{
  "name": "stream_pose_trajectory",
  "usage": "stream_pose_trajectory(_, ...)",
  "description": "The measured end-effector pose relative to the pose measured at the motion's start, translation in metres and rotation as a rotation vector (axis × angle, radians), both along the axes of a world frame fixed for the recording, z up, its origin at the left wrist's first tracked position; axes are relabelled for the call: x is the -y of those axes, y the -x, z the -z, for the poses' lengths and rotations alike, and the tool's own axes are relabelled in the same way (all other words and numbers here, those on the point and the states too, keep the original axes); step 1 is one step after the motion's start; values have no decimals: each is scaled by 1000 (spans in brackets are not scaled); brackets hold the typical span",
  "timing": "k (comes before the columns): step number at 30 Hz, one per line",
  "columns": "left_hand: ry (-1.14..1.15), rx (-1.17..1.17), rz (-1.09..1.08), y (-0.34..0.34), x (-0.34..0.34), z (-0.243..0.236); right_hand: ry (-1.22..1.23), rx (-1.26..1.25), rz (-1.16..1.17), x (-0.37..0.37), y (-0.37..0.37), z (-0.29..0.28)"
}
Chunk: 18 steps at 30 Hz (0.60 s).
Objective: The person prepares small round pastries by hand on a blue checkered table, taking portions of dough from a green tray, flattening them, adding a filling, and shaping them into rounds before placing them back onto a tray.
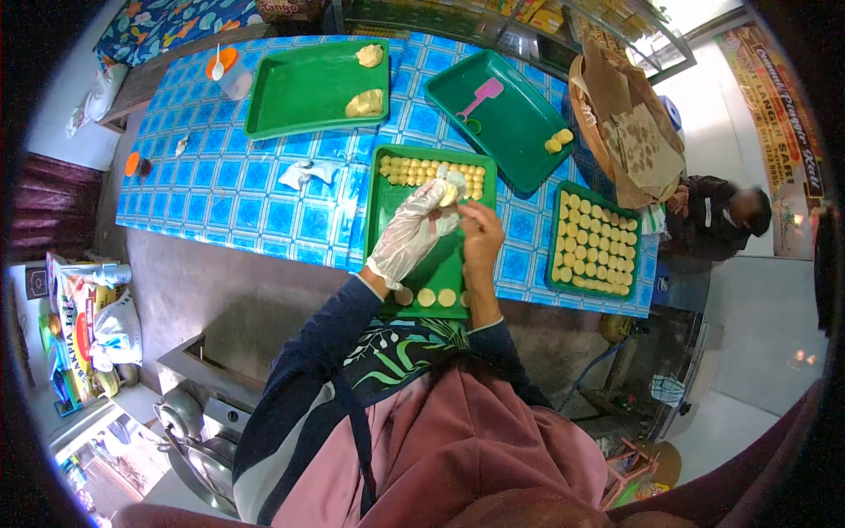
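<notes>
My left hand (412,227), in a clear plastic glove, is closed around a small piece of pale yellow dough (450,195). Bare and with its fingers curled in, my right hand (481,238) is close beside that dough; what its fingertips pinch, if anything, is too small to make out. Both hands are above a green tray (373,211). Rows of small dough balls (414,167) fill the tray's far end, partly hidden by the glove. At its near end lie several flat round dough discs (426,297), some partly covered by my wrists.
A green tray with two dough lumps (319,88) stands far left. Right of centre, another green tray (502,84) holds a pink scraper (481,99) and some dough rounds. A tray of dough rounds (594,242) is at right, near a person (717,216). A crumpled plastic glove (308,173) lies left.
</notes>
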<state>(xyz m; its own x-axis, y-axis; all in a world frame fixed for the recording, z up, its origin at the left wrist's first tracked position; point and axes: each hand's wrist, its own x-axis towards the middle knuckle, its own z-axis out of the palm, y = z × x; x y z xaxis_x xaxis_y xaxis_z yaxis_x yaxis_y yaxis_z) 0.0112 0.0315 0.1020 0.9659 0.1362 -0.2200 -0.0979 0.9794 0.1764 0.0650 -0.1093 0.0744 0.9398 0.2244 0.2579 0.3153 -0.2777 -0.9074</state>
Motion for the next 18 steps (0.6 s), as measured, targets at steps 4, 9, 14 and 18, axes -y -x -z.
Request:
stream_pose_trajectory(4,1,9,35,2,2,-8,-258,-223,95,2,-3,-15)
stream_pose_trajectory(9,-87,-2,23,4,3,4,-59,58,-137,-12,-2,-37)
stream_pose_trajectory(14,-236,-89,75,9,-1,-20,-83,112,-169,-6,-2,-48)
stream_pose_trajectory(18,-478,-141,9,16,3,-30,-49,211,-237,2,-14,-45)
